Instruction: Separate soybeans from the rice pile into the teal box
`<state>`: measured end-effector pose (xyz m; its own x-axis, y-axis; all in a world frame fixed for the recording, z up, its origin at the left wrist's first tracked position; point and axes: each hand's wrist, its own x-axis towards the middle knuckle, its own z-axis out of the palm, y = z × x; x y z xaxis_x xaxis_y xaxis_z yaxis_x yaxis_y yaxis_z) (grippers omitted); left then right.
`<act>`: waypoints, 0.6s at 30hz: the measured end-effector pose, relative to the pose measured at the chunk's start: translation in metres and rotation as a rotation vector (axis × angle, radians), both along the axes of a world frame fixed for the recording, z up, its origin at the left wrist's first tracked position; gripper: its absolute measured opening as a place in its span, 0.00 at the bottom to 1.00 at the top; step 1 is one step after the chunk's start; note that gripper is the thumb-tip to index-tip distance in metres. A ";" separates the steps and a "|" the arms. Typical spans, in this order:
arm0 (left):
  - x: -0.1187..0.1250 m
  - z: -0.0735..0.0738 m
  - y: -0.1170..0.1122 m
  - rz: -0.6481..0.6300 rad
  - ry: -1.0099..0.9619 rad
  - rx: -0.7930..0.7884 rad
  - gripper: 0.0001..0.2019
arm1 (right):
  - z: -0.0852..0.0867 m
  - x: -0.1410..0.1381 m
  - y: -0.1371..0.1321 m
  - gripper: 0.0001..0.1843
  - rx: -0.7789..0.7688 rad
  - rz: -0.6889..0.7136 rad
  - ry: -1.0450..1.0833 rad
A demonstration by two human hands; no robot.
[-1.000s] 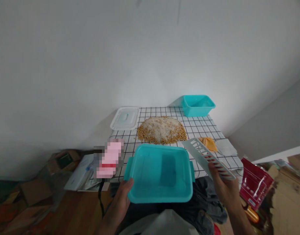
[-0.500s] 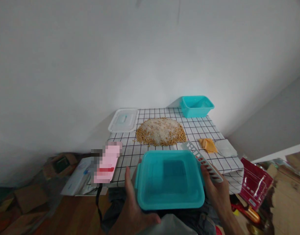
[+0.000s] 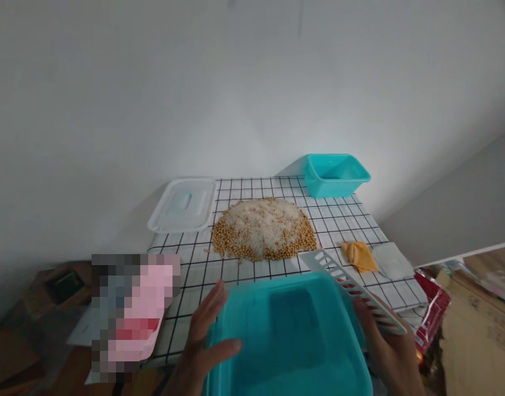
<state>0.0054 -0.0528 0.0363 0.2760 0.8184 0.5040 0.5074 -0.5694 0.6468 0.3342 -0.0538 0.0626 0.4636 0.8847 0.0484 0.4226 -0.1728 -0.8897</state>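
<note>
Step, I judge: positioning the teal tub [image 3: 294,341] at the counter's [image 3: 198,272] near side, before the grain pile [image 3: 264,228] | my left hand [image 3: 203,338] spread at its rim | my right hand [image 3: 387,335] gripping the white slotted strip [image 3: 319,264] | next calls for: firmer left hold

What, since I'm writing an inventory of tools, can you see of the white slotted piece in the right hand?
The slotted piece is a long, flat, whitish strip, apparently plastic, with a row of openings and a plain far end. The right hand grips its nearer part, so it slants from upper left to lower right in view. It is beside the nearer teal container, the plain end close to the grain pile; whether it touches either is unclear.
</note>
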 end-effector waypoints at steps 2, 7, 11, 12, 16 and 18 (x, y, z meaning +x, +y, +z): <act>-0.002 0.000 0.006 -0.110 -0.033 -0.023 0.24 | -0.004 0.010 0.005 0.21 0.032 -0.024 -0.034; -0.002 -0.001 0.013 -0.155 -0.064 -0.032 0.21 | -0.015 0.029 0.016 0.23 0.057 -0.146 -0.020; -0.001 -0.015 0.019 -0.135 -0.148 -0.061 0.21 | -0.023 0.030 0.019 0.22 0.106 -0.176 -0.010; -0.003 -0.021 0.022 -0.122 -0.187 -0.071 0.20 | -0.025 0.030 0.019 0.21 0.124 -0.162 -0.026; -0.019 -0.051 0.042 -0.153 -0.285 -0.207 0.27 | -0.026 0.030 0.024 0.18 0.181 -0.141 -0.070; -0.025 -0.062 0.051 -0.161 -0.357 -0.207 0.28 | -0.026 0.033 0.029 0.18 0.214 -0.159 -0.065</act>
<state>-0.0198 -0.0015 -0.0252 0.2466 0.8729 0.4209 0.1465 -0.4629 0.8742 0.3675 -0.0248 0.0368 0.5858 0.7674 0.2607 0.4623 -0.0523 -0.8852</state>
